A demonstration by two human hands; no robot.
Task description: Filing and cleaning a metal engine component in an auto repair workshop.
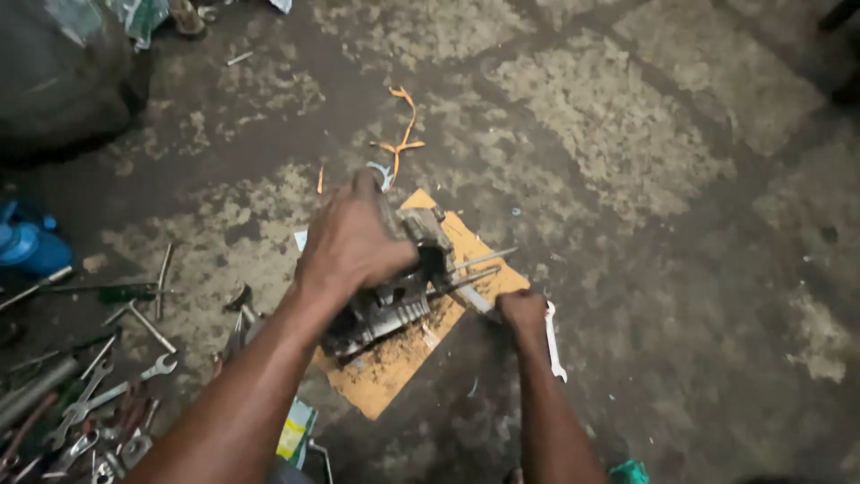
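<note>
Left forearm: nearest the camera, runs from the bottom edge up toward the middle of the frame.
Left hand (352, 244): fingers clenched over the top of the engine block (394, 291), palm down, pressing on it.
Right hand (522, 312): fingers closed around the handle of a thin tool (477, 298); the tool's tip lies at the block's right side, under the studs.
Engine block: grey finned metal, lying tilted on the cardboard sheet (399, 354), centre of frame, partly hidden by the left hand.
Studs (479, 269): two long thin metal rods sticking out of the block toward the right.
Cardboard sheet: orange-brown, stained, flat on the floor under the block; one corner points toward the camera.
Spanner (554, 341): silver, flat on the floor, just beside the right hand on its right.
Orange strip (401, 134): thin curled scrap on the floor, beyond the block.
Tool pile (85, 394): spanners and rods scattered at lower left, well apart from the block.
Blue container (27, 244): at the left edge, above the tool pile.
Floor (645, 179): rough concrete, blotched dark and light.
</note>
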